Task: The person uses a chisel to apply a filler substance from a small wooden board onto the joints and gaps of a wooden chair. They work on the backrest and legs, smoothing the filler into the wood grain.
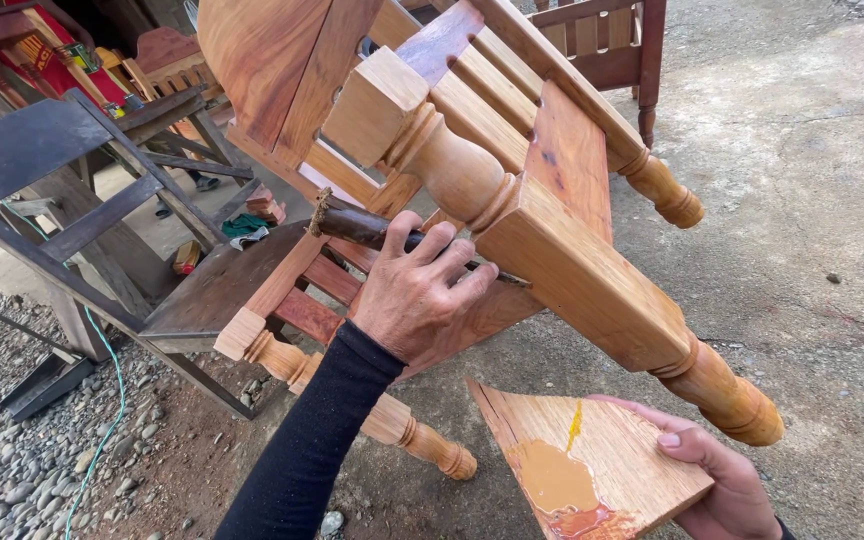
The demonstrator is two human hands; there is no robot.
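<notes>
Fingers of my left hand (414, 292) pinch a dark brown wooden-handled tool (364, 227) against the square block of the pale turned wooden furniture leg (552, 250); filling seems underway, most putty unused. My right hand (717, 480) grips a flat wooden offcut (617, 462) carrying tan putty (555, 480).

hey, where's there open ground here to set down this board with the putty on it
Open ground: the concrete right of the tipped wooden piece's turned legs, and the dirt strip between the gravel and the lower leg. Crowded: upper left, around the dark metal frame and stacked furniture. The right hand holds the board.
</notes>
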